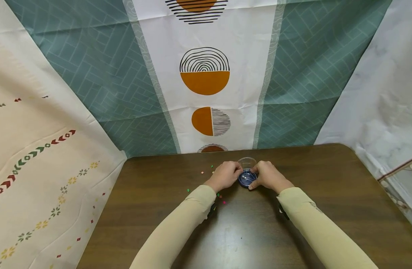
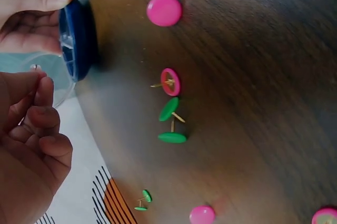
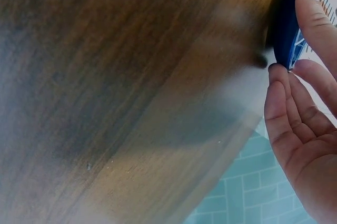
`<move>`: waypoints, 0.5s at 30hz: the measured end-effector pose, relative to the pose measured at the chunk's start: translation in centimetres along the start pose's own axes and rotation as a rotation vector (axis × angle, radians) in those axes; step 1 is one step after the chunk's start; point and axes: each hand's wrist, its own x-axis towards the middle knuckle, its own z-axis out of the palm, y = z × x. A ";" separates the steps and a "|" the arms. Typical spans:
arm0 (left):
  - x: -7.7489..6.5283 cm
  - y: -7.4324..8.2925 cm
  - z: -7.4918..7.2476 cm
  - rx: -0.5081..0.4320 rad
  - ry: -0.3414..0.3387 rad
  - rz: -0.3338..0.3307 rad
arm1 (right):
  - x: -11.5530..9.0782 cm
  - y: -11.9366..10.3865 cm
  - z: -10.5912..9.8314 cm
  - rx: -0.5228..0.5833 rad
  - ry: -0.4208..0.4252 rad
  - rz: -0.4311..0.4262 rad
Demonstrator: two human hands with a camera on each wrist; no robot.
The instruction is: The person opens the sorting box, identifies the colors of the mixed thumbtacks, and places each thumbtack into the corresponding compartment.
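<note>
A round blue container with a clear hinged lid stands open near the table's back edge. My right hand grips its rim, thumb on the near side and fingers around the right side. At the container's left, my left hand has thumb and forefinger pinched together, the other fingers curled. A tiny pale tip shows at that pinch in the left wrist view; it looks like a thumbtack, mostly hidden. Pink thumbtacks and green thumbtacks lie scattered beneath and around the left hand, some with points up.
The brown wooden table ends at a patterned cloth backdrop. A cream embroidered cloth hangs along the left side, and a pale cloth along the right. More small tacks lie left of the left hand.
</note>
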 end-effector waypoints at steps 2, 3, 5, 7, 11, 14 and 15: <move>0.0 -0.1 0.2 0.005 -0.003 -0.006 | 0.0 -0.1 -0.1 0.002 -0.001 0.003; 0.0 -0.2 0.2 0.010 -0.003 -0.009 | 0.1 -0.1 -0.1 0.003 -0.002 0.005; 0.1 -0.3 0.4 0.026 -0.004 -0.012 | 0.1 -0.2 -0.1 0.004 -0.003 0.008; 0.1 -0.4 0.5 0.040 -0.009 -0.014 | 0.1 -0.2 -0.1 0.006 -0.004 0.009; 0.2 -0.6 0.7 0.048 -0.011 -0.006 | 0.1 -0.1 0.0 0.006 -0.003 0.013; 0.2 -0.7 0.6 0.037 -0.006 0.004 | 0.1 0.0 0.1 0.007 -0.002 0.019; 0.2 -0.8 0.5 0.035 -0.004 0.008 | 0.1 0.1 0.2 0.008 -0.002 0.021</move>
